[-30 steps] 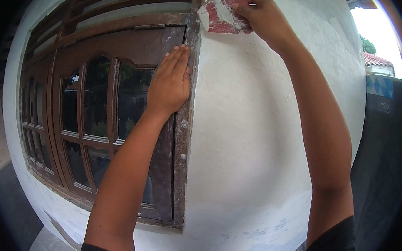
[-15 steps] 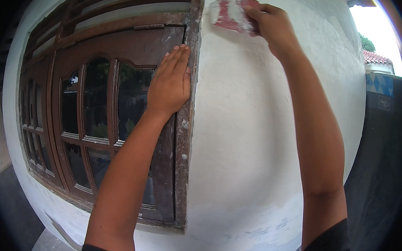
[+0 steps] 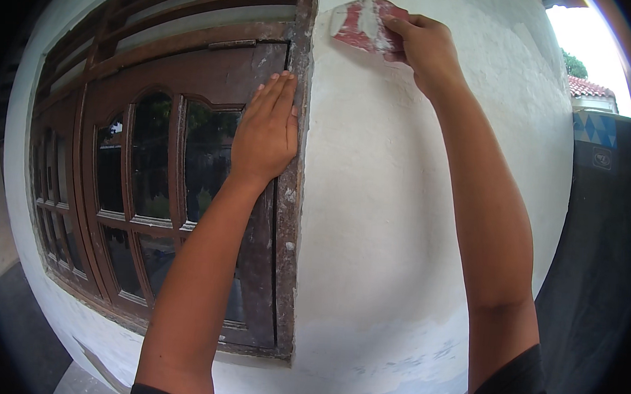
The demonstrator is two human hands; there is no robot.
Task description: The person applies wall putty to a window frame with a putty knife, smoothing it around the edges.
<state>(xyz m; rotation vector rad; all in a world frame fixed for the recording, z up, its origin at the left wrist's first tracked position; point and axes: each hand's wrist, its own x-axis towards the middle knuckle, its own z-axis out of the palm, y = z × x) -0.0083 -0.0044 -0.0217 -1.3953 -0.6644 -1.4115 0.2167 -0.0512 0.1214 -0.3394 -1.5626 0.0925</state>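
High on the white plastered wall (image 3: 371, 221), my right hand (image 3: 427, 49) grips a flat red putty scraper (image 3: 356, 29) smeared with white filler. Its blade side lies against or very close to the wall, just right of the window frame's top. My left hand (image 3: 266, 126) rests flat, fingers stretched upward, on the edge of the brown wooden window (image 3: 168, 89) and its frame (image 3: 290, 210). Nothing is held in that hand. White specks mark the frame's worn wood.
Wooden slats (image 3: 204, 9) run above the glass panes (image 3: 154, 153). To the right stands a dark grey wall (image 3: 596, 226) with a blue patterned band (image 3: 596, 131). A red tiled roof (image 3: 587, 88) and a tree (image 3: 574, 64) show beyond it.
My right hand and the scraper have shifted slightly downward on the wall. The left hand stays in place on the window edge.
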